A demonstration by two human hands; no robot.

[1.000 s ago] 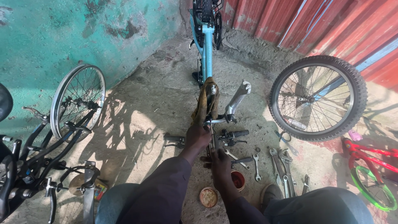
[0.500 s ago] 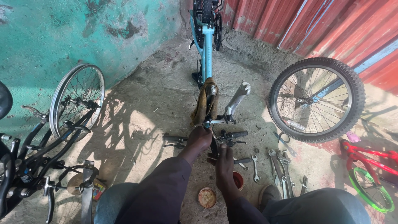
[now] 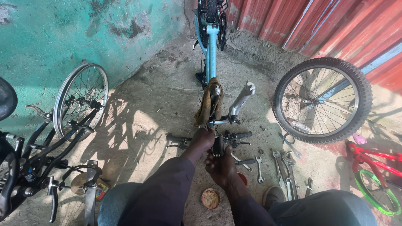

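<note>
Hands: both meet low at the middle of the view, on the upturned light-blue bicycle [image 3: 211, 39]; the left hand [image 3: 204, 140] is closed around the stem just under the fork, and the right hand [image 3: 222, 167] is wrapped on a dark part at the handlebar [image 3: 209, 139] clamp. What lies inside the right palm is hidden.

Bicycle: it rests upside down on the concrete floor [image 3: 159, 104], handlebar grips touching the ground, silver fork legs [image 3: 243, 98] pointing up with no wheel between them, rear end toward the far wall.

Rag: a brown cloth [image 3: 208, 104] drapes over one fork leg, just above the left hand.

Tools: spanners [image 3: 284, 167] lie spread on the floor to the right of the hands, near the right knee; a small round tin [image 3: 210, 198] sits between the legs, just below the right hand.

Wheels: a knobby-tyred wheel [image 3: 322, 100] leans at the red corrugated wall on the right; a thin silver wheel [image 3: 81, 100] stands at the left, against the green wall.

Slip risk: in my judgement, a greasy grip could let the clamped part twist and knuckles strike the fork or floor.

Tip risk: the frame balances only on bars and saddle, so a hard sideways push could roll it over.

Snag risk: the hanging rag could drop onto the working hands.

Loss risk: small fittings set down on the gritty floor could stray among the tools.
</note>
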